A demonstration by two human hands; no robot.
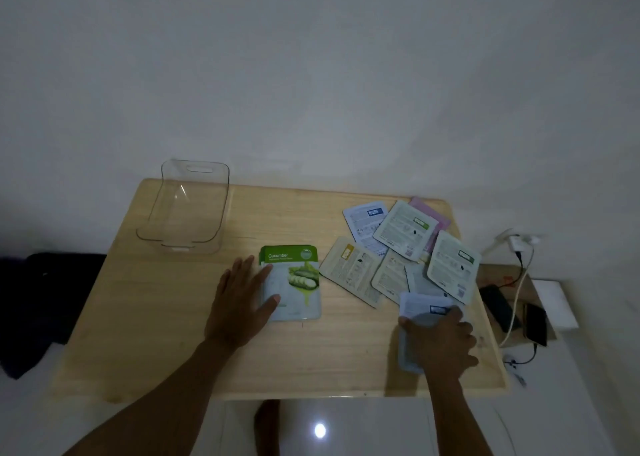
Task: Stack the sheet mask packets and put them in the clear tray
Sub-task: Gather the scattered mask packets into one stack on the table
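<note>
Hands first: the left hand (pixel 242 301) lies flat and spread, palm down, fingers fanned over the left edge of the cucumber packet (pixel 294 282), thumb resting on its lower part, pinning it to the wooden table (pixel 166 317). That packet lies face up, green band at the top, and it looks as if another packet edge peeks out beneath it on the left, though that is hard to tell. Over to the right of the cucumber packet, the right hand (pixel 441 339) is curled over a pale blue packet (pixel 410 348), fingers closed on it near the table's right side; a white packet (pixel 424 305) with small print sits just above the knuckles, touching or overlapping the blue one. Further right and behind the cucumber packet, the loose packets (pixel 398 247) lie scattered and overlapping, backs up, with a pink one (pixel 431 213) poking out at the far edge. Behind and to the left of the cucumber packet stands the clear tray (pixel 207 209), with no packets in it, near the table's far left corner. Well right of the cucumber packet, off the table, a phone (pixel 536 324) and white cables (pixel 516 296) lie by a wall socket (pixel 519 240).
</note>
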